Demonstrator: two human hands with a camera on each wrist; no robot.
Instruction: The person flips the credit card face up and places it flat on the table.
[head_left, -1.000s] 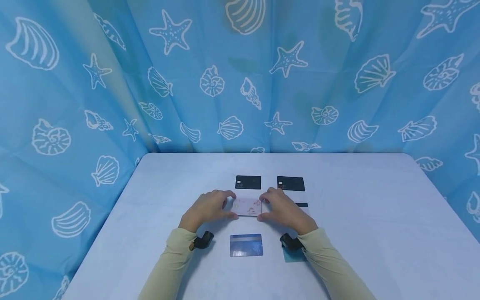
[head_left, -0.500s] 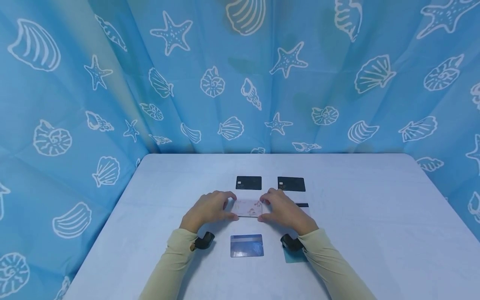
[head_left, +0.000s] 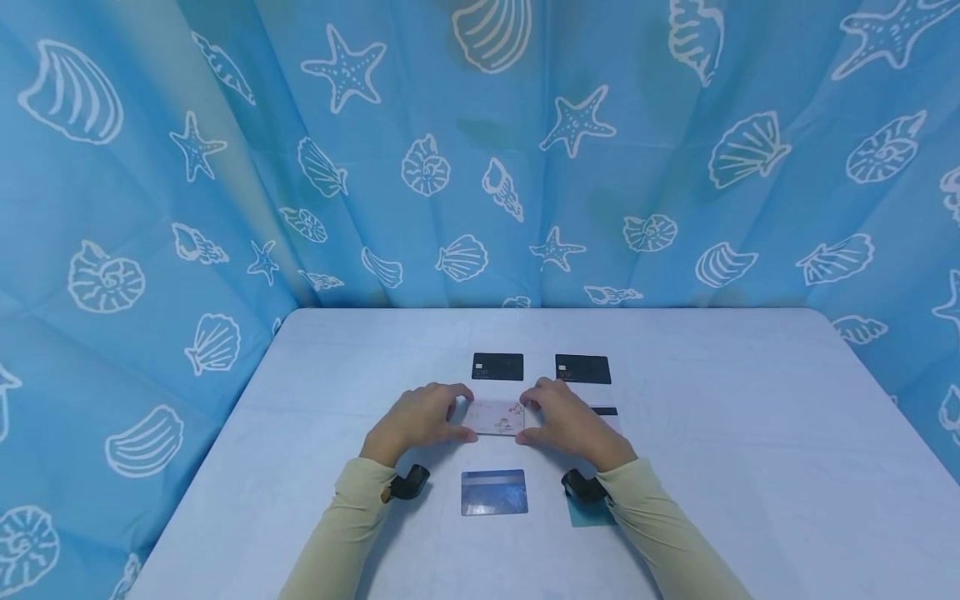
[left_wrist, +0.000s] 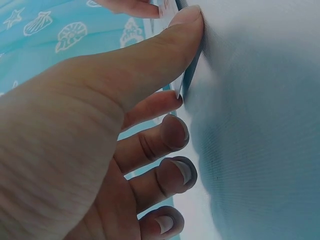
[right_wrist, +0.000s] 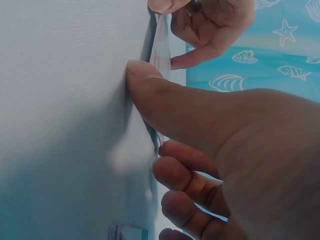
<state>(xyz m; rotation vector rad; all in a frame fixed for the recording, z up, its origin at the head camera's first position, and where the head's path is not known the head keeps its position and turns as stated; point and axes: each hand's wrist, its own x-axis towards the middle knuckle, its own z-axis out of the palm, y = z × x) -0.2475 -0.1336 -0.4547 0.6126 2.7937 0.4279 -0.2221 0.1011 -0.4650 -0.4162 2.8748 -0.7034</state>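
A pale pink card (head_left: 495, 418) with small red pictures lies between my hands at the middle of the table in the head view. My left hand (head_left: 423, 417) pinches its left end, thumb at the near edge and index finger at the far one. At the right end, my right hand (head_left: 566, 421) grips it the same way. From the right wrist, the pink card (right_wrist: 161, 50) appears nearly edge-on, close over the white cloth, with a dark shadow alongside. The other fingers of both hands are bent and hold nothing.
Two black cards (head_left: 497, 367) lie beyond the hands. A light card with a black stripe (head_left: 606, 412) is partly hidden by the right hand. Nearer lie a blue card (head_left: 493, 493) and a teal card (head_left: 588, 513), the latter partly under the right wrist camera. A blue curtain (head_left: 480, 167) stands behind.
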